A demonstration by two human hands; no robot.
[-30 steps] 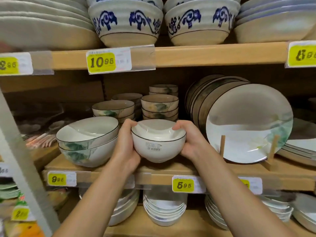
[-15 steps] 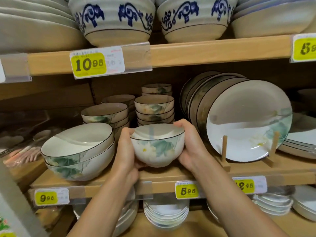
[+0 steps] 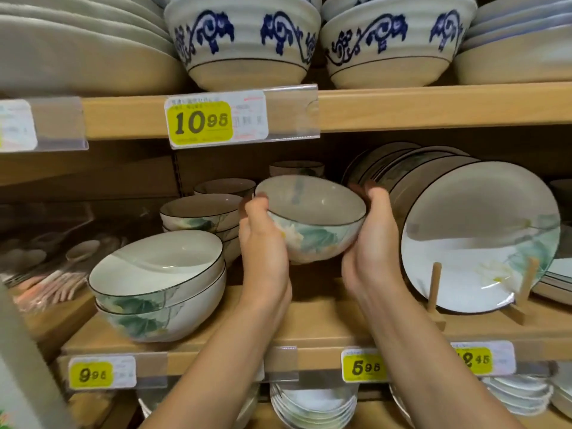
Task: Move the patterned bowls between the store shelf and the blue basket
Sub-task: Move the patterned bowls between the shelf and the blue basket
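Note:
A small white bowl (image 3: 312,224) with a green leaf and pale flower pattern and a thin dark rim is held over the middle wooden shelf (image 3: 318,329), tilted toward me. My left hand (image 3: 263,243) grips its left side with the thumb at the rim. My right hand (image 3: 371,239) cups its right side, fingers behind the rim. Behind it stand stacks of matching small bowls (image 3: 201,212). The blue basket is out of view.
Two larger leaf-pattern bowls (image 3: 158,286) are stacked at the left of the shelf. A big plate (image 3: 479,236) leans on a wooden stand at the right. Blue-scroll bowls (image 3: 244,41) fill the upper shelf. White dishes (image 3: 312,407) sit below.
Both hands have carried the bowl up and back into the shelf, toward the stacks. A second ago its plain side with a barcode faced me; the leaf pattern faces me now.

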